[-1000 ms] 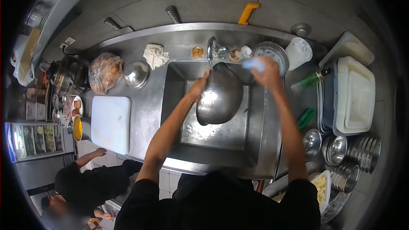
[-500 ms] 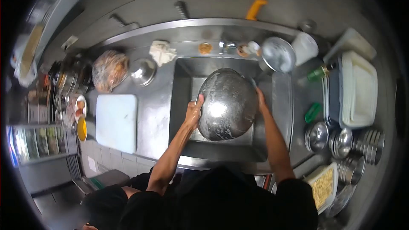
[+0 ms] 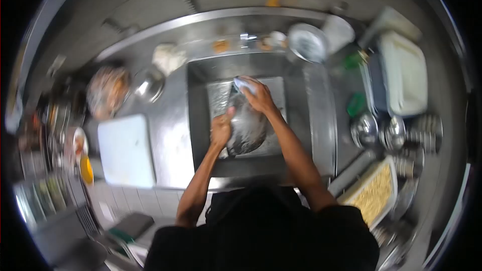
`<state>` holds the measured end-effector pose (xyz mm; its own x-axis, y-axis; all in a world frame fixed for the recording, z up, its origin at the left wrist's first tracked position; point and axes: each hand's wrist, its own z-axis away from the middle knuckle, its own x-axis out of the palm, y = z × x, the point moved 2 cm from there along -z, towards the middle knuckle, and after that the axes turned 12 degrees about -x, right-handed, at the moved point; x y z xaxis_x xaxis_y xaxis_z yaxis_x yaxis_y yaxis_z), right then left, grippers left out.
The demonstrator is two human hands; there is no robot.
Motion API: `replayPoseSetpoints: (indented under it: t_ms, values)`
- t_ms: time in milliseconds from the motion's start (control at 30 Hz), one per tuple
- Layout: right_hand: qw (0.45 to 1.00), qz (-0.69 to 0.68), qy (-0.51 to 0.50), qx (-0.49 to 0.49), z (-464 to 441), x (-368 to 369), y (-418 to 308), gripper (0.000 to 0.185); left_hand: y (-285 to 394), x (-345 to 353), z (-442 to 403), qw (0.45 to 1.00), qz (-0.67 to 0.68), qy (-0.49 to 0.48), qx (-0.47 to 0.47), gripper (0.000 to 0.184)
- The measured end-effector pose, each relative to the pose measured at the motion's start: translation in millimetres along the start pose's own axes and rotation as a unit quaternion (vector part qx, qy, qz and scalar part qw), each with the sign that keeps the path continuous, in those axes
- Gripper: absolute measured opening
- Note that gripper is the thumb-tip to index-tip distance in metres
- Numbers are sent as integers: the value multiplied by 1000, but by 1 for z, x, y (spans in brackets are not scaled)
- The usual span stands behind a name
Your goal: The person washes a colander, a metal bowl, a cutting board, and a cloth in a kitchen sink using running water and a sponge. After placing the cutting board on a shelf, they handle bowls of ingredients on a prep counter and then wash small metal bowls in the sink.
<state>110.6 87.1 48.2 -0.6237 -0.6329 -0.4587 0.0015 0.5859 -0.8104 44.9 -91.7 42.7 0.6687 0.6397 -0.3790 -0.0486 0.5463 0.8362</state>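
A large dark metal bowl with whitish suds on its surface sits low in the steel sink. My left hand grips the bowl's left side, its thumb pointing up. Pressed under my right hand, a pale blue sponge touches the bowl's upper part. Both hands are closed round what they hold. The faucet is behind the sink's back edge.
Left of the sink are a white cutting board, a small metal bowl, a cloth and a bagged item. To the right are a soapy pot, stacked trays, metal bowls and a tray of yellowish food.
The large bowl has turned and sunk lower in the sink. My right hand moved from its right side to its top with the sponge. The view has shifted, and the other person is out of sight.
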Motion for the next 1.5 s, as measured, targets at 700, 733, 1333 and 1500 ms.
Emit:
replayPoseSetpoints:
  t_ms: [700,733,1333,1500]
  values:
    - [987,-127,-73,65,31,-92,-9,39,60,4,-48,968,-85,-192,137,57]
    - [982,-113,-105,108,39,-83,4,40,65,8,-46,959,-138,-191,159,55]
    - [960,-45,-278,-4,148,84,0,22,-140,-24,-62,891,125,-209,-383,49]
    - [951,-136,137,241,125,9,123,13,-115,-70,-22,954,41,-127,-267,48]
